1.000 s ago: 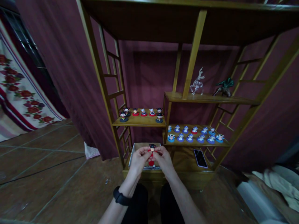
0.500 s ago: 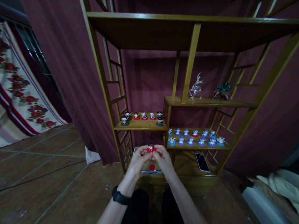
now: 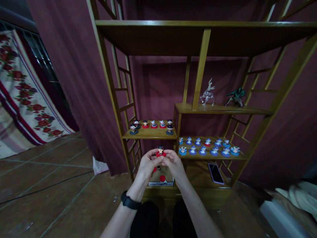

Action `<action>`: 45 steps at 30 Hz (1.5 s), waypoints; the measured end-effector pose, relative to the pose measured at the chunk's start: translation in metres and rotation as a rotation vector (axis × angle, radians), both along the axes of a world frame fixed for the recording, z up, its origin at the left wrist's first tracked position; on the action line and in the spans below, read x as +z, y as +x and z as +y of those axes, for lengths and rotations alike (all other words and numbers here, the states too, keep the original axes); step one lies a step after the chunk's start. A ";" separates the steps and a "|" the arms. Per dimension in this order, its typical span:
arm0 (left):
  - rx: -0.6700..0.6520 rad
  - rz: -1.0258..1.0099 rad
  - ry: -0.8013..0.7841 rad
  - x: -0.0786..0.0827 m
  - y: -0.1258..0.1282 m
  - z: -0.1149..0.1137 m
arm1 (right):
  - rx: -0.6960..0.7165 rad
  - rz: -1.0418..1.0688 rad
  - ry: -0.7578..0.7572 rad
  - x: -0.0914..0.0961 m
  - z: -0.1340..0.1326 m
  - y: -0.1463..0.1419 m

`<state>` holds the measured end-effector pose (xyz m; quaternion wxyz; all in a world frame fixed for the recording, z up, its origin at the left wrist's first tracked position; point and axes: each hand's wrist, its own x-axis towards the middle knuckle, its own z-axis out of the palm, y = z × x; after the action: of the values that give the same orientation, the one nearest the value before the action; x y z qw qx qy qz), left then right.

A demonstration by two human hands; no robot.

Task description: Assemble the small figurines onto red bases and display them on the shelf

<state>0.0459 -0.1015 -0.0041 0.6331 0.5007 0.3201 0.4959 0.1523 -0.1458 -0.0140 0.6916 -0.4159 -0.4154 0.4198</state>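
Both my hands meet in front of a wooden shelf unit [image 3: 151, 134]. My left hand [image 3: 148, 163] and my right hand [image 3: 173, 162] pinch a small figurine on a red base [image 3: 160, 151] between their fingertips, just below the left shelf. Under my hands lies a shallow box [image 3: 162, 178] on the bottom board, with a red round piece in it. The left shelf carries several small figurines on red and dark bases [image 3: 151, 125]. A black band is on my left wrist.
The lower right shelf holds several small figurines on blue bases [image 3: 208, 147]. Above them stand a clear glass deer [image 3: 207, 93] and a dark green figure [image 3: 235, 96]. A phone [image 3: 216, 173] lies on the bottom board. Dark red curtain behind; tiled floor to the left.
My hands have lifted the figurine up from just over the box to nearly the level of the left shelf. The camera view has tilted slightly.
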 end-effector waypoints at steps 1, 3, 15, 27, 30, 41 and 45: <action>0.031 0.012 0.031 -0.001 0.001 0.001 | 0.003 0.006 -0.008 0.001 0.000 0.000; 0.094 0.041 0.109 -0.004 0.003 0.003 | 0.010 0.027 -0.029 0.001 0.001 0.001; 0.260 0.288 0.434 -0.020 0.002 -0.005 | 0.023 0.111 -0.147 -0.007 0.005 0.001; 0.052 0.060 0.048 -0.016 0.002 -0.004 | -0.070 -0.016 -0.147 -0.013 0.010 0.001; 0.081 0.080 0.053 -0.016 0.003 -0.002 | -0.088 -0.031 -0.149 -0.014 0.010 -0.001; 0.135 0.091 0.021 -0.004 0.001 -0.007 | -0.103 -0.068 -0.166 -0.012 0.010 -0.002; 0.091 0.052 -0.003 0.000 -0.001 -0.009 | -0.076 -0.094 -0.154 -0.012 0.011 0.001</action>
<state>0.0453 -0.1105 -0.0039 0.6022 0.4975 0.3596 0.5104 0.1528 -0.1345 -0.0257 0.6526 -0.5024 -0.3981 0.4040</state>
